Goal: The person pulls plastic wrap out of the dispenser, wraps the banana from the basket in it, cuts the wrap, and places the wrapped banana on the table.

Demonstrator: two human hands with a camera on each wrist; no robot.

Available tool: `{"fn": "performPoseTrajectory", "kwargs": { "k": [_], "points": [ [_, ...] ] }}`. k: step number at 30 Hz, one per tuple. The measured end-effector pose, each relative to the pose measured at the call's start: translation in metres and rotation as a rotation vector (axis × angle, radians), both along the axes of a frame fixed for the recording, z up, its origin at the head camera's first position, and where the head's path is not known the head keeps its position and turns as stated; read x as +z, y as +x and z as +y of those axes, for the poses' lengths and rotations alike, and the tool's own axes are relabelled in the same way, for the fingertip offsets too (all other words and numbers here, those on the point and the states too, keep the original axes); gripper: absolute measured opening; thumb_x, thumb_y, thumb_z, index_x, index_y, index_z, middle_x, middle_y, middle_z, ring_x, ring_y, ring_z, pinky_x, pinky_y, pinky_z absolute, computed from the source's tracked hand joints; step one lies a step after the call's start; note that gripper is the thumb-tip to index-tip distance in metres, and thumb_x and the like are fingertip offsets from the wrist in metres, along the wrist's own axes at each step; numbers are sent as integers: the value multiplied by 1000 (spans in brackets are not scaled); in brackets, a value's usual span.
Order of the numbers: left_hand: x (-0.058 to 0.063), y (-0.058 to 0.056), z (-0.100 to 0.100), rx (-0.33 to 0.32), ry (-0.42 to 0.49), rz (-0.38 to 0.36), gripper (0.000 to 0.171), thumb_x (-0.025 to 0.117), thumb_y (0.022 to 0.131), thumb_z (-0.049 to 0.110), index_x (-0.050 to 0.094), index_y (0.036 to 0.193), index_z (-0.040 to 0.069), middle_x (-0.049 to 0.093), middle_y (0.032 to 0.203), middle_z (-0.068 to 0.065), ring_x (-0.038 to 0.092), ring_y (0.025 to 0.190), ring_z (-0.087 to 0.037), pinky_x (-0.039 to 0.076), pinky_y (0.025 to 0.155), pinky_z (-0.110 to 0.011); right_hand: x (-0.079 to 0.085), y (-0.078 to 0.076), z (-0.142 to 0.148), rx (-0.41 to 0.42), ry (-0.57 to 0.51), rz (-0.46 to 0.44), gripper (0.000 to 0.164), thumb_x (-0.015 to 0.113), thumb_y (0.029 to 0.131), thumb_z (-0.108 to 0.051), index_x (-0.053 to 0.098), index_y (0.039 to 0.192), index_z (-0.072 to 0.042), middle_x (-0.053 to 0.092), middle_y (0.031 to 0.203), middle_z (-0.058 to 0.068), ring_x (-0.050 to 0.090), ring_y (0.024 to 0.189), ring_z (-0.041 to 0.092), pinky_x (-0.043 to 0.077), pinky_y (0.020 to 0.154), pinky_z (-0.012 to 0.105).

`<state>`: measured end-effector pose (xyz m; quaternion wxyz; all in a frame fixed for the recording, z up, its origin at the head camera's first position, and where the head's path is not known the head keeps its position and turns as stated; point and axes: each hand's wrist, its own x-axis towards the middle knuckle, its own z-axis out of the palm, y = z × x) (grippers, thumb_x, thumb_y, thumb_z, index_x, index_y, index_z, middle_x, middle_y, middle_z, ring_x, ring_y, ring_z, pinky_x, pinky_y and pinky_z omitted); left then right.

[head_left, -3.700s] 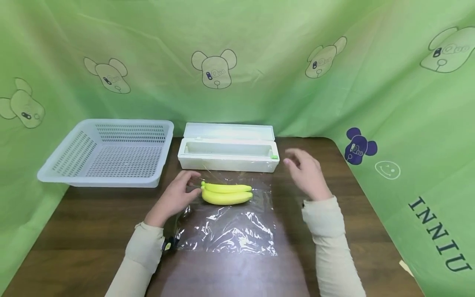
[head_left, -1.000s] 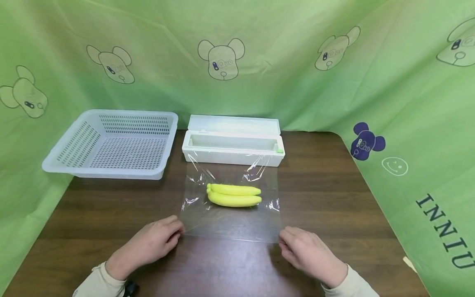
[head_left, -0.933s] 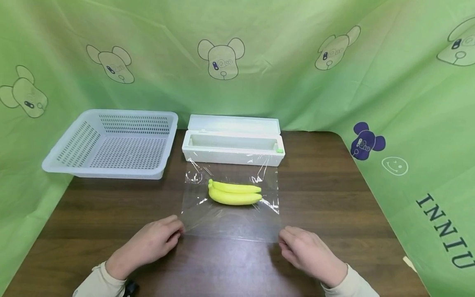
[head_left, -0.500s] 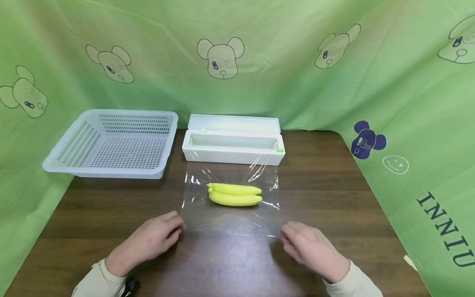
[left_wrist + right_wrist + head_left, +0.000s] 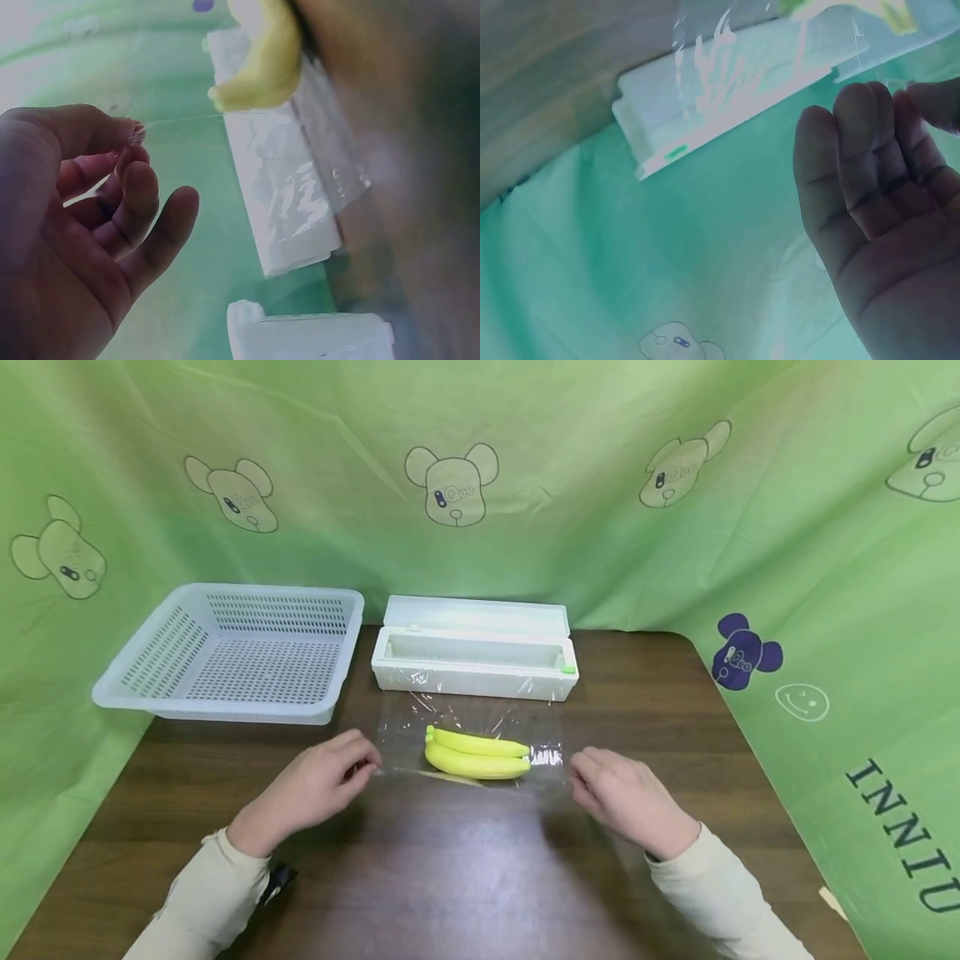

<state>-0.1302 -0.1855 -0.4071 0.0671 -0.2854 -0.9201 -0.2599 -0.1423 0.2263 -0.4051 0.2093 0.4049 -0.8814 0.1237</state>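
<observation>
Two yellow bananas (image 5: 477,766), joined at the stem, lie on a sheet of clear cling film (image 5: 401,735) in the head view. The film runs back to a white cling film dispenser (image 5: 472,682), whose lid stands open. My left hand (image 5: 318,781) pinches the sheet's near left corner between thumb and finger; the left wrist view shows the film edge stretched from those fingertips toward a banana (image 5: 266,71). At the near right corner, my right hand (image 5: 626,797) pinches the film with thumb and fingertips. The film's near edge hangs close by the bananas' near side.
A pale blue plastic basket (image 5: 217,708) with slotted walls stands at the back left of the dark wooden table (image 5: 450,893). Behind and to the right hangs a green curtain (image 5: 570,527) with bear prints. A green slider (image 5: 568,670) sits on the dispenser's right end.
From beside the bananas and dispenser, both hands came to the film's near corners. In the last half second they moved away from me, bringing the near edge up to the bananas.
</observation>
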Motion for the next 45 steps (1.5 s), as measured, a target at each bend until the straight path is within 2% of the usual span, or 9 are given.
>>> {"fn": "performPoseTrajectory", "kwargs": {
  "k": [8, 14, 17, 20, 23, 31, 38, 42, 45],
  "points": [
    [-1, -50, 14, 99, 139, -78, 4, 63, 98, 9, 67, 98, 9, 61, 90, 1, 56, 81, -16, 50, 74, -37, -6, -47, -1, -136, 0, -95, 23, 61, 75, 4, 49, 74, -15, 42, 69, -7, 40, 58, 11, 39, 47, 29],
    [-25, -84, 37, 330, 317, -277, 13, 56, 99, 16, 65, 93, 9, 64, 81, -3, 57, 74, -20, 48, 70, -38, -28, -71, 0, -227, 34, -275, 23, 62, 76, 1, 48, 72, -16, 43, 66, -6, 43, 58, 13, 41, 50, 34],
    [-38, -94, 44, 420, 297, -348, 16, 53, 95, 14, 66, 88, 8, 65, 79, -4, 58, 71, -21, 48, 66, -37, -40, -75, -3, -243, 66, -370, 23, 63, 76, -2, 48, 70, -17, 46, 65, -6, 46, 59, 14, 42, 51, 34],
    [-45, -93, 45, 418, 167, -414, 16, 51, 91, 12, 64, 82, 8, 62, 75, -3, 56, 67, -20, 46, 62, -34, -48, -72, -7, -231, 100, -453, 22, 62, 75, -4, 47, 68, -18, 45, 62, -7, 46, 57, 14, 40, 51, 33],
    [-44, -86, 42, 359, 63, -448, 15, 52, 90, 9, 60, 77, 8, 56, 71, -3, 52, 63, -20, 43, 60, -33, -49, -67, -9, -213, 112, -518, 23, 61, 75, -4, 44, 67, -18, 43, 59, -8, 44, 56, 14, 37, 51, 31],
    [-38, -72, 36, 260, -81, -388, 15, 60, 92, 15, 66, 79, 17, 60, 76, 6, 54, 78, -18, 34, 79, -44, -53, -57, -13, -170, 114, -581, 24, 60, 79, -2, 46, 68, -18, 42, 60, -9, 44, 57, 10, 38, 52, 28],
    [-46, -74, 24, 268, 141, -451, 9, 65, 94, 16, 71, 90, 10, 63, 79, 2, 57, 75, -16, 43, 85, -45, -56, -59, 1, -201, 49, -559, 22, 67, 87, -1, 58, 74, -15, 51, 66, -7, 49, 62, 14, 45, 61, 34],
    [-48, -75, 15, 322, 254, -480, 14, 64, 96, 15, 71, 101, 4, 66, 90, -5, 58, 81, -20, 49, 75, -38, -49, -61, 10, -239, 18, -529, 11, 66, 89, 1, 68, 86, -9, 64, 77, -2, 59, 70, 19, 51, 69, 42],
    [-45, -73, 13, 369, 291, -460, 19, 59, 99, 13, 70, 109, 0, 68, 101, -12, 60, 92, -26, 50, 81, -41, -42, -60, 9, -250, -29, -454, 9, 66, 90, 3, 71, 95, -3, 70, 86, 5, 67, 79, 26, 53, 75, 48]
  ]
}}
